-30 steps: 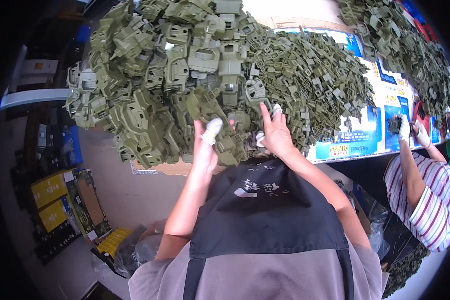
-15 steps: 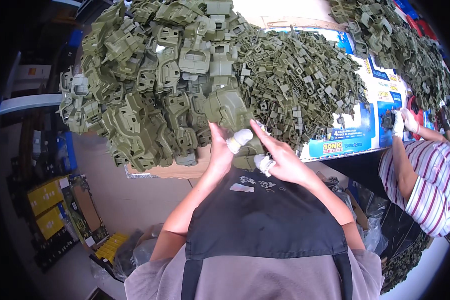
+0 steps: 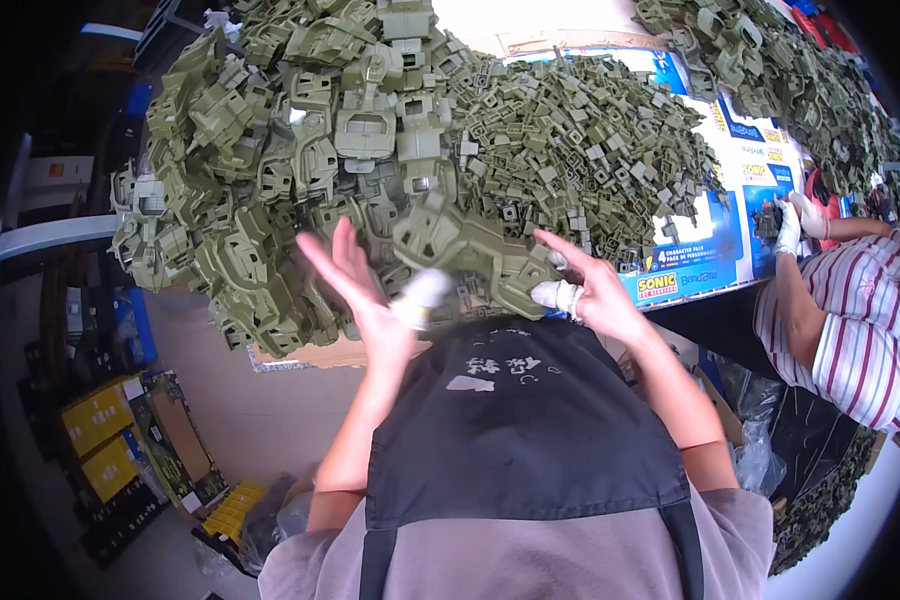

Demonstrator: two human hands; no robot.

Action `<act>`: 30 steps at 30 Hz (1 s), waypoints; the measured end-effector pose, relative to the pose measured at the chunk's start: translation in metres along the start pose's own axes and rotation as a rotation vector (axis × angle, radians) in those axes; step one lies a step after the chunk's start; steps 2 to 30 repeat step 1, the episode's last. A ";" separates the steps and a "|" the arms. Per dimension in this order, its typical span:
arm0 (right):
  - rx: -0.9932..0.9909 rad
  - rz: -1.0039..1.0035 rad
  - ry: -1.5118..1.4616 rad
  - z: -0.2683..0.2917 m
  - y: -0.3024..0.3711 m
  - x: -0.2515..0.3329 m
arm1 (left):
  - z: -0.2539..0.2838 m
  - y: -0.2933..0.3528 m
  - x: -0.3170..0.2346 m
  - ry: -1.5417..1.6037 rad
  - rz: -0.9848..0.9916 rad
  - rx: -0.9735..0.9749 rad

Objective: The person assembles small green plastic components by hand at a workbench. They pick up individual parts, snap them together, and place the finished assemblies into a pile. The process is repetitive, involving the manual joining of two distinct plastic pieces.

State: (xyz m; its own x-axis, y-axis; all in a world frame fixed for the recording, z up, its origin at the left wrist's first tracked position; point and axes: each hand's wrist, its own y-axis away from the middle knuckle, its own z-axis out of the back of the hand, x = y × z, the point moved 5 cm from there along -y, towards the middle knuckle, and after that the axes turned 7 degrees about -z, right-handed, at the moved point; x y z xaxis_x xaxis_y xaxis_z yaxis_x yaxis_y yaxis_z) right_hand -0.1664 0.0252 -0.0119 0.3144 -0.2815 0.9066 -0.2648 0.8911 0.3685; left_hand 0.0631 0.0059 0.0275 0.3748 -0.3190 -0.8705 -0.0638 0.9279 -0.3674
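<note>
An olive-green moulded plastic part [image 3: 485, 245], shaped like a toy vehicle body, hangs in front of my apron. My right hand [image 3: 595, 300] grips its right end, with the white-wrapped thumb on the near side and fingers behind. To the left, my left hand [image 3: 365, 295] is apart from the part, its fingers spread and nothing in it. Its white-covered thumb is smeared by motion. Beyond that hand lies a heap of large vehicle-body parts [image 3: 365, 130] in the same green. Small square green pieces [image 3: 580, 150] form another pile behind my right hand.
Printed blue-and-white cardboard [image 3: 685, 275] covers the table at the right. Another green pile [image 3: 820, 110] lies at the far right. A co-worker in a striped shirt [image 3: 835, 310] handles a dark piece there with gloved hands. Yellow boxes [image 3: 100, 420] stand low at left.
My left hand has let go of the green part and moved left, its fingers opening. The part has swung to lie more crosswise, while my right hand has shifted slightly right.
</note>
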 end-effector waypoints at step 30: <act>0.002 -0.025 0.182 0.005 0.004 0.013 | 0.000 0.006 0.003 0.004 0.013 -0.003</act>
